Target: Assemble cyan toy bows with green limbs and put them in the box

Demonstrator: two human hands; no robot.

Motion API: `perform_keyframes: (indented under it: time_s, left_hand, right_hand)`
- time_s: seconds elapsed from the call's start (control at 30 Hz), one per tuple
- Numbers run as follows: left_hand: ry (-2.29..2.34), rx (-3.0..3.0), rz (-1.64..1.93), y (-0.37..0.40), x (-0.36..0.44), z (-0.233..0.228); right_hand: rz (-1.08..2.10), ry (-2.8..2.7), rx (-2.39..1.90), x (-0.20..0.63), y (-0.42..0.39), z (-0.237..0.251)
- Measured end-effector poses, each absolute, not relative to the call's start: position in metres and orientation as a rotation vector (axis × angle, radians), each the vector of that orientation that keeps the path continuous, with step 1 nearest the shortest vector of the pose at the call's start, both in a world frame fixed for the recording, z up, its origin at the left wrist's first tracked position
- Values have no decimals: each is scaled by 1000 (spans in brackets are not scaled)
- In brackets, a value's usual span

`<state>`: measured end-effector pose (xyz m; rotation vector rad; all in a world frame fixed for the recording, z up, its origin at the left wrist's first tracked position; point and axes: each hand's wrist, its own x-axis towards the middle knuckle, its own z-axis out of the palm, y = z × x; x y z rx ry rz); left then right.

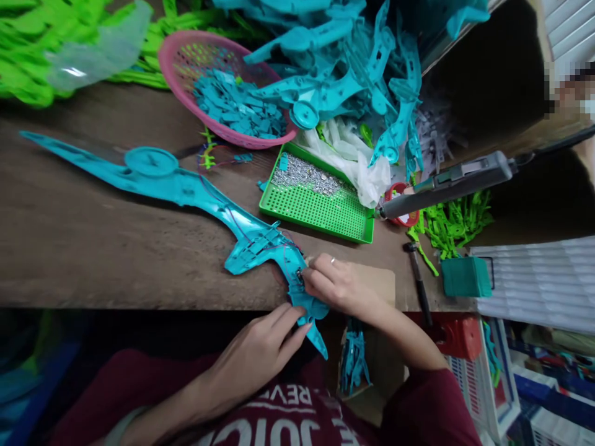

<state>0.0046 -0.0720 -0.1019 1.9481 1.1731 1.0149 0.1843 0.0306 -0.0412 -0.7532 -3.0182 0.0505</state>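
A long, curved turquoise plastic shell half [211,201], with a round disc and thin wires inside it, lies across the workbench. Its narrow end juts over the front edge. My left hand [264,341] grips that end, thumb and fingers on either side. Fingers pinched, my right hand [332,282] presses on the shell beside a small dark part [300,274]. Whatever those fingertips hold is hidden. Beyond the shell stands a green perforated tray [330,214] with many small metal screws [311,176].
A pink basket [186,102] holds small turquoise pieces. Turquoise shells [344,74] and lime-green parts [28,49] are heaped behind. A powered screwdriver [446,183] hangs at right, above a hammer [421,282] and a green block [466,277]. Cardboard boxes [502,74] border the right side.
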Motion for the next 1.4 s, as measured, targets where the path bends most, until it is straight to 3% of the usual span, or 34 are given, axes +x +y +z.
perform_keyframes:
  time_s: [0.13, 0.23, 0.53, 0.73, 0.83, 1.03, 1.17, 1.23, 1.3, 1.4]
  left_hand:
    - [1173, 1936, 1088, -70, 6, -99]
    - [1175, 1935, 1133, -69, 8, -99]
    - [1136, 1844, 1087, -72, 7, -101]
    - [1108, 1740, 976, -76, 18, -104]
    - [1014, 1756, 889, -83, 19, -104]
    - [1069, 2473, 1166, -65, -52, -59]
    - [1338, 2795, 779, -28, -112, -25]
    - [1328, 2957, 546, -14, -128, -17]
    - [1230, 3106, 408, -7, -136, -9]
    - [958, 3186, 507, -7, -132, 10]
  right_hand:
    - [-37, -3193, -670, 175, 30, -32]
    - [76, -3302, -624, 165, 35, -17]
    - [1025, -3152, -1109, 133, 85, 5]
    - [652, -2649, -1580, 152, 23, -16]
    - [636, -2457, -1586, 162, 5, -41]
    - [293, -2228, -1427, 177, -17, -56]
    - [151, -2197, -1293, 190, -50, -36]
    - [330, -2230, -1328, 203, -57, -17]
    - [722, -2282, -1357, 219, -52, 4]
    - [1254, -2211, -1205, 235, -31, 24]
